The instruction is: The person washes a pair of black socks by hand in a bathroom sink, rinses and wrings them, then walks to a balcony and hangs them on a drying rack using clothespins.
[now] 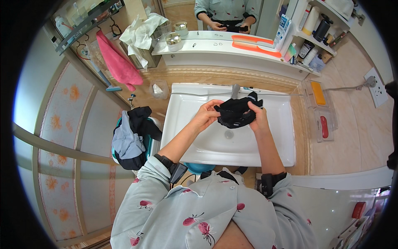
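Observation:
Above a white ceramic washbasin (186, 137) I hold a small black cloth garment (236, 109), partly mesh, between both hands. My left hand (207, 115) pinches its left edge with thumb and fingertips. At the other side my right hand (258, 115) grips it, thumb on top; some of its fingers are hidden. A grey tap (235, 90) rises just behind the garment, and the round drain (229, 134) shows below it. Which kind of garment it is, I cannot tell.
Left of the basin, a basket holds black and light blue clothes (128, 140). Behind runs a white shelf (211, 46) with orange combs (256, 49) and a jar (174, 42). A pink towel (119, 63) hangs at upper left. Clear plastic holders (314, 93) are on the right wall.

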`<state>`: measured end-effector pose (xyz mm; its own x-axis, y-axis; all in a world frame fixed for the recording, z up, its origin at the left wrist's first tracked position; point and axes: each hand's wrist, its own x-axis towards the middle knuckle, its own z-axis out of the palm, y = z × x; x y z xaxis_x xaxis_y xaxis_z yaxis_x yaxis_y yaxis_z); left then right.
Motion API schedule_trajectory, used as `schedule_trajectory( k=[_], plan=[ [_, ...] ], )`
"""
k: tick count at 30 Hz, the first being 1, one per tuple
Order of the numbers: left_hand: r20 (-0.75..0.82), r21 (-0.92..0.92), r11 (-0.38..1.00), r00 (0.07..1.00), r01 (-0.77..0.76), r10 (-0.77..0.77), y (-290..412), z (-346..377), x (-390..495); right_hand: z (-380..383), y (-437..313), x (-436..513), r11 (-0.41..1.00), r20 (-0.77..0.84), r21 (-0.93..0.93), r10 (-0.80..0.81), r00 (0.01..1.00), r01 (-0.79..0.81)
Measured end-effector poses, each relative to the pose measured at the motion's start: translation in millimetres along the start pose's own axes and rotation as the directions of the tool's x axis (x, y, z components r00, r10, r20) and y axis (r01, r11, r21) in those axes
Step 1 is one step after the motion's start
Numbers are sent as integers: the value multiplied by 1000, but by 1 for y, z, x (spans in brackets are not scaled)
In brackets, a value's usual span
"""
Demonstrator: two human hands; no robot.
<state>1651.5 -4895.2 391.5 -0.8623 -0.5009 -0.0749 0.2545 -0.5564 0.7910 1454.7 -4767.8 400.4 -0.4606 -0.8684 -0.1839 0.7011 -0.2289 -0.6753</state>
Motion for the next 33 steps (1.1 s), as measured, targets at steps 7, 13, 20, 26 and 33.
schedule_trajectory(
  k=[7, 13, 20, 26, 33],
  plan=[
    [-88, 56, 983, 982, 174, -169, -19, -36, -2, 1, -14, -7, 977, 47, 204, -74, 996, 63],
    [25, -381, 901, 977, 205, -212, -14, -24, 0, -25, -7, 9, 943, -1, 329, 57, 998, -53],
    [91, -369, 907, 979, 205, -184, 3, -2, 1, -34, 10, 13, 966, -102, -249, -103, 989, 75],
    [189, 783, -610, 981, -121, 48, -14, 18, -7, -18, 1, 6, 972, -49, -167, -173, 984, 163],
    [517, 659, -616, 855, -432, -46, -52, 36, 7, 34, 49, -7, 358, 271, -833, -399, 876, 421]
  ],
)
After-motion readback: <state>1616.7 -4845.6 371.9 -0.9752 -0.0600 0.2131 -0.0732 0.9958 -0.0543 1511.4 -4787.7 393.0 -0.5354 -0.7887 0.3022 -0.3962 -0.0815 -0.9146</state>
